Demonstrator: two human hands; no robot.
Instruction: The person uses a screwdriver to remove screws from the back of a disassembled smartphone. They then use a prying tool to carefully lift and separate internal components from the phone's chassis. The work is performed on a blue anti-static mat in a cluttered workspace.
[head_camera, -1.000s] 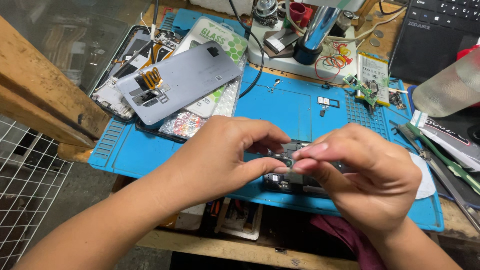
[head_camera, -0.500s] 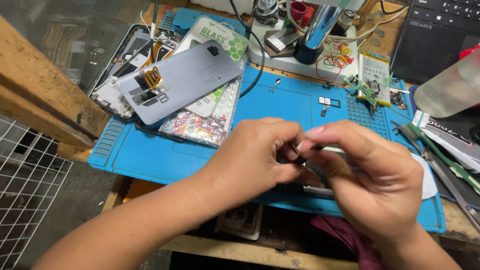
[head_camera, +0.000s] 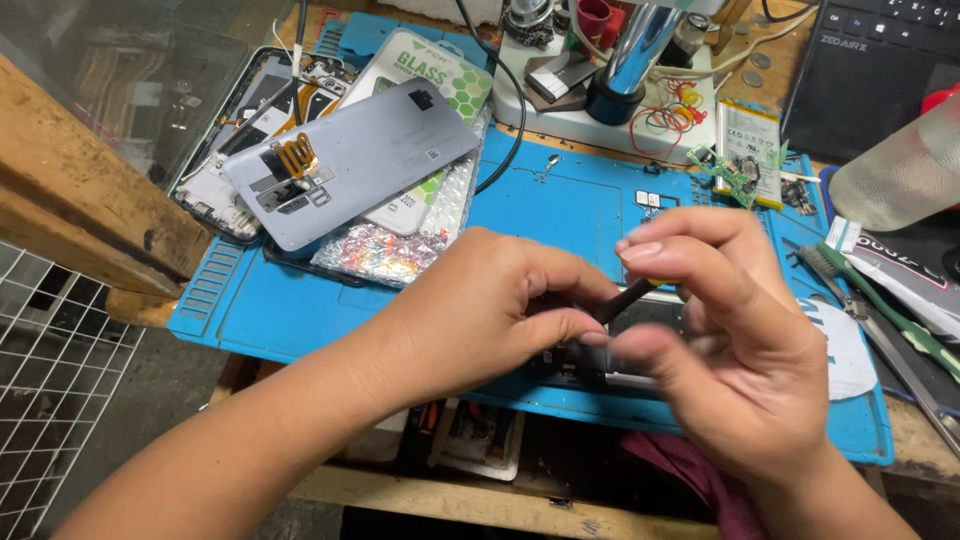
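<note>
My left hand (head_camera: 480, 320) rests on the blue work mat (head_camera: 300, 300) and pinches a dark phone part (head_camera: 580, 362) near the mat's front edge. My right hand (head_camera: 740, 360) holds a thin dark tool (head_camera: 628, 298) between thumb and forefinger, its tip pointed down at the part between my hands. Most of the part is hidden under my fingers.
A grey phone back cover (head_camera: 350, 160) lies on an opened phone frame (head_camera: 230, 130) and a screen-protector package (head_camera: 430, 70) at the mat's back left. A circuit board (head_camera: 725, 170), a battery (head_camera: 750, 135), a clear bottle (head_camera: 900, 170), tweezers (head_camera: 890, 350) and a keyboard (head_camera: 880, 60) crowd the right. A wire grid (head_camera: 50, 400) stands left.
My right hand has risen and tilted, bringing the dark tool into view between its fingers. My left hand has closed tighter on the phone part.
</note>
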